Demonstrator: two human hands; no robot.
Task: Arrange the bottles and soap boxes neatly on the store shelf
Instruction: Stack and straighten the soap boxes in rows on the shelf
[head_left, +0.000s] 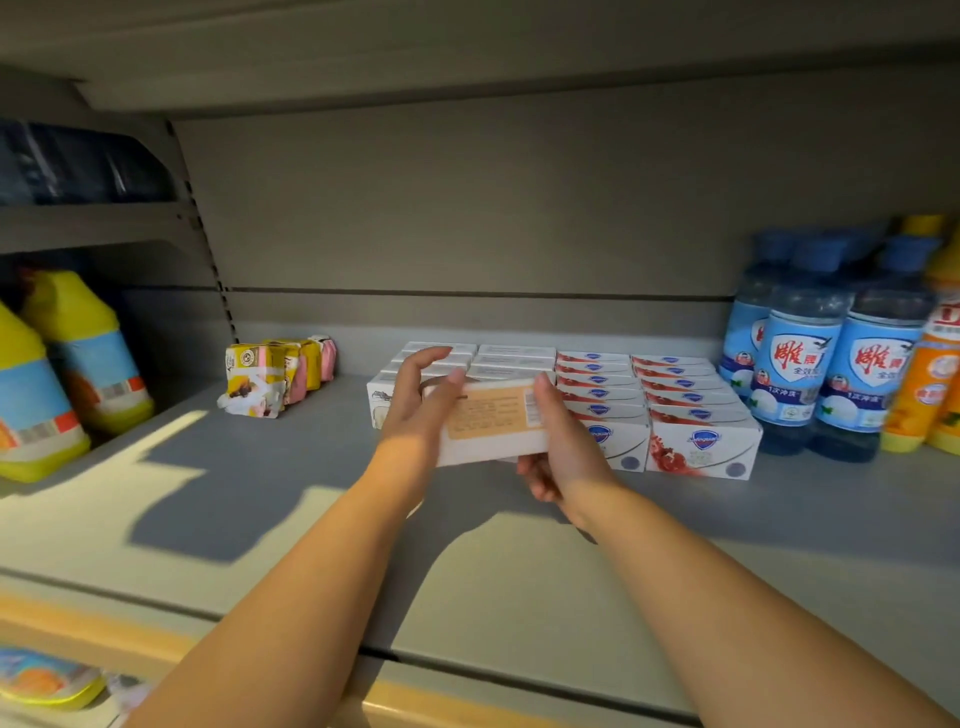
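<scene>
Both my hands hold one white soap box (493, 421) with a tan label, lifted above the grey shelf (260, 467). My left hand (421, 400) grips its left end, and my right hand (561, 441) grips its right end from below. Behind it lie rows of white soap boxes (483, 361). To their right stand rows of red-and-white soap boxes (675, 405). Blue bottles (831, 358) stand at the far right of the shelf.
Small yellow and pink soap packets (275, 376) sit at the back left. Large yellow jugs (78, 353) stand on the neighbouring shelf section at left. Orange bottles (930, 374) line the right edge. Another shelf board hangs overhead.
</scene>
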